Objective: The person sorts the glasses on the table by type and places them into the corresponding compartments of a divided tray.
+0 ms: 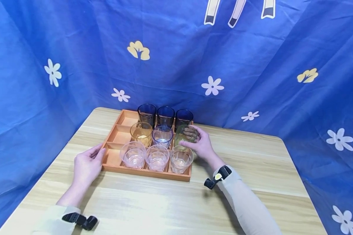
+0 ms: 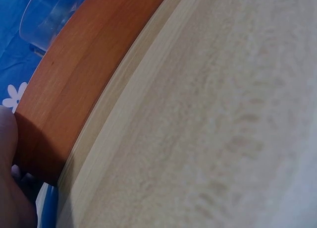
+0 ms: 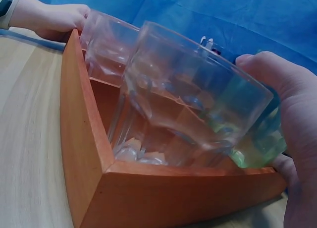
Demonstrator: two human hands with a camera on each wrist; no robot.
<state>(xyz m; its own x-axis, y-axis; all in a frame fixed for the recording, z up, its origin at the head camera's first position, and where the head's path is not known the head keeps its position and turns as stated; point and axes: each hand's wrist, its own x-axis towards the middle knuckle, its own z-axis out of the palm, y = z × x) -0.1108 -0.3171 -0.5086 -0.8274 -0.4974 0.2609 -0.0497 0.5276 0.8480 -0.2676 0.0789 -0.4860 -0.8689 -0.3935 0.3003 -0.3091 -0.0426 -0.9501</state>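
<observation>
An orange-brown wooden tray (image 1: pixel 147 172) with compartments holds three rows of drinking glasses. My left hand (image 1: pixel 87 164) grips its front left corner, with the thumb at the rim in the left wrist view. On the right side, my right hand (image 1: pixel 205 146) holds a pale green glass (image 1: pixel 180 133) in the middle row, thumb and fingers around it. Beside that glass stand a blue-tinted glass (image 1: pixel 162 134) and an amber glass (image 1: pixel 141 133). A clear glass (image 3: pixel 173 104) at the front right corner stands close by the right thumb. Two pinkish clear glasses (image 1: pixel 157 159) continue the front row.
Three dark glasses (image 1: pixel 166 114) form the back row, near the blue curtain (image 1: pixel 176 65) with flower prints. The light wooden table (image 1: pixel 247 163) extends to the right and in front of the tray. Each wrist wears a black strap (image 1: pixel 223 173).
</observation>
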